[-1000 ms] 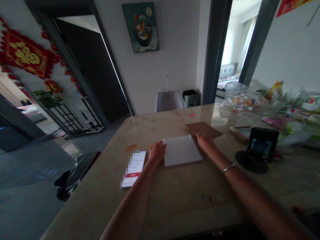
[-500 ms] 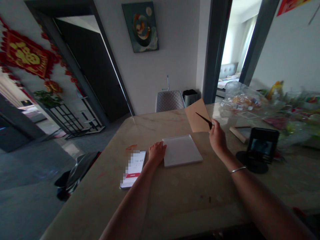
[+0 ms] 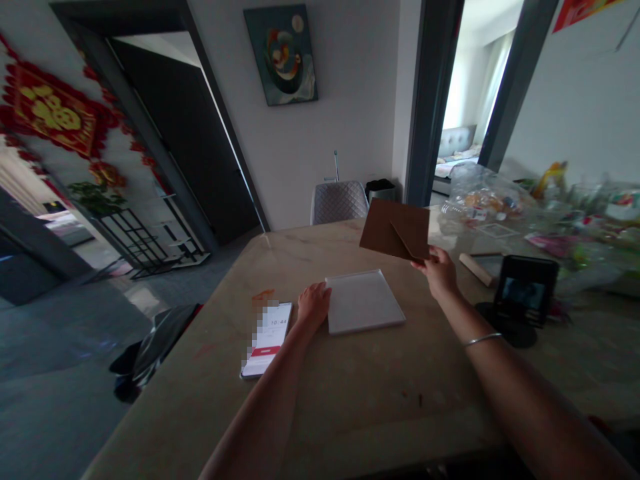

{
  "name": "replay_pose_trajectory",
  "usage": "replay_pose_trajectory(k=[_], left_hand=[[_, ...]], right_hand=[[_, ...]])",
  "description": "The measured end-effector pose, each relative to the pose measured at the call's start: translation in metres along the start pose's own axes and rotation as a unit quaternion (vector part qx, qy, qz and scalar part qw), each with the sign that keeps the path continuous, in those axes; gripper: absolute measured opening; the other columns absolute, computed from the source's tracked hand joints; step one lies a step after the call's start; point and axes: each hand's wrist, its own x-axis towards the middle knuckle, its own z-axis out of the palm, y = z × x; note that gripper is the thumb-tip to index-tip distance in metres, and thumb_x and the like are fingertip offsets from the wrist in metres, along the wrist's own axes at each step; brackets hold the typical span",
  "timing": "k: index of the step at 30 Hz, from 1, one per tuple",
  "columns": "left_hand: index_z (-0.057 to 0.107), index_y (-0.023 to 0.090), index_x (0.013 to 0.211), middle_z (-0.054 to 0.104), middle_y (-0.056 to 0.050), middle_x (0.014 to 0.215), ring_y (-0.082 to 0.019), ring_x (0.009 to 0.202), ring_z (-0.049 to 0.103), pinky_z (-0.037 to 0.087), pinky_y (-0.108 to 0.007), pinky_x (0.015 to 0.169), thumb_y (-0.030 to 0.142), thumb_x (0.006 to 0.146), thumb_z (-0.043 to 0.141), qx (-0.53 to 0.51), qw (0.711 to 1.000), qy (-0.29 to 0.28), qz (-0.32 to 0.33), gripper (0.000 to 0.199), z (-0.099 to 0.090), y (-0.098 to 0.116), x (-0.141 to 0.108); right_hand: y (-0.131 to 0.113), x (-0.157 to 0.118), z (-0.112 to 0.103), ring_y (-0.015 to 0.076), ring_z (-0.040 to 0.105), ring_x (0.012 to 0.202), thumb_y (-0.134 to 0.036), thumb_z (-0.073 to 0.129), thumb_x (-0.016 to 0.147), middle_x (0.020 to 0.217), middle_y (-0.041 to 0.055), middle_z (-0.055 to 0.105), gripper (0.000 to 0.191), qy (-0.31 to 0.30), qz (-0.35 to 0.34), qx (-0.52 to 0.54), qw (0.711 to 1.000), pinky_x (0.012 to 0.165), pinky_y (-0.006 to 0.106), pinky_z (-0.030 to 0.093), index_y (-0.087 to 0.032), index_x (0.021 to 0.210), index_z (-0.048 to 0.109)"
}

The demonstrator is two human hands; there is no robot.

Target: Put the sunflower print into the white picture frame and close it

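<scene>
In the head view, a flat whitish square panel (image 3: 365, 303) with a clear-looking rim lies on the table. My left hand (image 3: 314, 303) rests at its left edge, fingers curled together against it. Above the table, beyond the panel's far right corner, my right hand (image 3: 439, 270) pinches a thin brown board (image 3: 385, 230) by its near right corner. The board is tilted, and a narrow slanting flap or strip runs across its face. A silver bangle (image 3: 483, 339) circles my right wrist.
A lit phone (image 3: 267, 340) lies left of my left forearm. To the right stand a dark device on a round base (image 3: 525, 297) and a pale wooden bar (image 3: 477, 270). Plastic bags (image 3: 487, 190) crowd the table's far right. A quilted chair (image 3: 340, 202) stands beyond the far edge.
My right hand has turned the brown board, so it now shows a darker face at a flatter tilt. That hand shifted slightly right and down. My left hand and the panel stayed put.
</scene>
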Motion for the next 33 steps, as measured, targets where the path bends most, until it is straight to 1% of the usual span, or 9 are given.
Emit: replay_pose_trajectory(k=[5,7,10,13,17,20,23,27,33], left_hand=[[0.06,0.016,0.101,0.063,-0.008,0.102,-0.017,0.095,0.056,0.04,-0.028,0.084,0.03,0.085,0.035,-0.144,0.985,0.09,-0.023,0.033,-0.011,0.007,0.005],[0.059,0.016,0.102,0.066,-0.006,0.091,-0.016,0.083,0.06,0.044,-0.027,0.075,0.032,0.085,0.033,-0.237,0.967,0.088,-0.039,0.034,-0.014,0.01,0.008],[0.059,0.013,0.096,0.065,-0.005,0.079,-0.013,0.068,0.059,0.045,-0.023,0.059,0.035,0.083,0.035,-0.379,0.92,0.062,-0.078,0.035,-0.015,0.012,0.01],[0.058,0.012,0.09,0.061,-0.004,0.076,-0.01,0.06,0.055,0.041,-0.018,0.049,0.033,0.079,0.043,-0.453,0.881,0.03,-0.134,0.028,-0.017,0.011,0.01],[0.053,0.013,0.075,0.052,0.001,0.06,-0.006,0.049,0.047,0.033,-0.015,0.043,0.027,0.075,0.046,-0.468,0.867,-0.047,-0.163,0.015,-0.019,0.009,0.007],[0.048,0.015,0.064,0.046,0.004,0.052,-0.005,0.045,0.042,0.03,-0.016,0.041,0.027,0.074,0.047,-0.446,0.879,-0.078,-0.147,0.016,-0.019,0.007,0.005],[0.046,0.015,0.062,0.042,0.005,0.048,-0.005,0.042,0.039,0.028,-0.017,0.04,0.029,0.075,0.046,-0.418,0.894,-0.093,-0.133,0.019,-0.018,0.003,0.004],[0.047,0.015,0.062,0.04,0.005,0.047,-0.005,0.041,0.036,0.026,-0.017,0.04,0.029,0.074,0.046,-0.404,0.898,-0.129,-0.112,0.018,-0.018,0.002,0.002],[0.054,0.012,0.08,0.042,0.006,0.05,-0.004,0.041,0.036,0.026,-0.016,0.039,0.027,0.072,0.048,-0.409,0.894,-0.18,-0.043,0.019,-0.026,0.006,-0.002]], right_hand=[[-0.006,-0.009,0.015,0.0161,0.062,0.088,-0.003,0.035,0.07,0.1,0.0085,0.061,0.048,-0.139,0.103,0.115,0.978,0.076,0.032,0.053,-0.016,0.116,0.042],[-0.01,-0.014,0.015,0.0141,0.063,0.08,-0.002,0.037,0.07,0.097,0.0083,0.063,0.048,-0.177,0.128,0.13,0.967,0.075,0.03,0.053,-0.015,0.116,0.042],[-0.015,-0.02,0.012,0.0128,0.063,0.074,-0.005,0.039,0.073,0.098,0.0076,0.063,0.042,-0.273,0.12,0.105,0.949,0.071,0.028,0.053,-0.016,0.113,0.046],[-0.019,-0.023,0.007,0.0129,0.063,0.078,-0.009,0.039,0.076,0.104,0.0075,0.062,0.033,-0.342,0.109,0.051,0.932,0.067,0.025,0.052,-0.017,0.106,0.051],[-0.019,-0.023,0.004,0.0124,0.063,0.073,-0.023,0.037,0.084,0.102,0.008,0.062,0.025,-0.328,0.112,0.005,0.938,0.054,0.02,0.049,-0.018,0.105,0.05],[-0.016,-0.021,0.003,0.0108,0.062,0.066,-0.032,0.04,0.085,0.092,0.007,0.064,0.022,-0.323,0.12,-0.056,0.937,0.049,0.017,0.044,-0.018,0.099,0.052],[-0.013,-0.021,0.001,0.0103,0.06,0.061,-0.039,0.042,0.085,0.08,0.0062,0.065,0.027,-0.356,0.138,-0.087,0.92,0.048,0.017,0.043,-0.016,0.09,0.054],[-0.009,-0.019,-0.003,0.012,0.06,0.061,-0.048,0.044,0.081,0.077,0.0061,0.064,0.036,-0.377,0.161,-0.095,0.907,0.049,0.019,0.043,-0.015,0.089,0.056],[-0.011,-0.019,-0.009,0.0089,0.057,0.061,-0.045,0.053,0.076,0.078,0.0038,0.062,0.031,-0.41,0.145,-0.127,0.891,0.049,0.017,0.039,-0.015,0.085,0.057]])
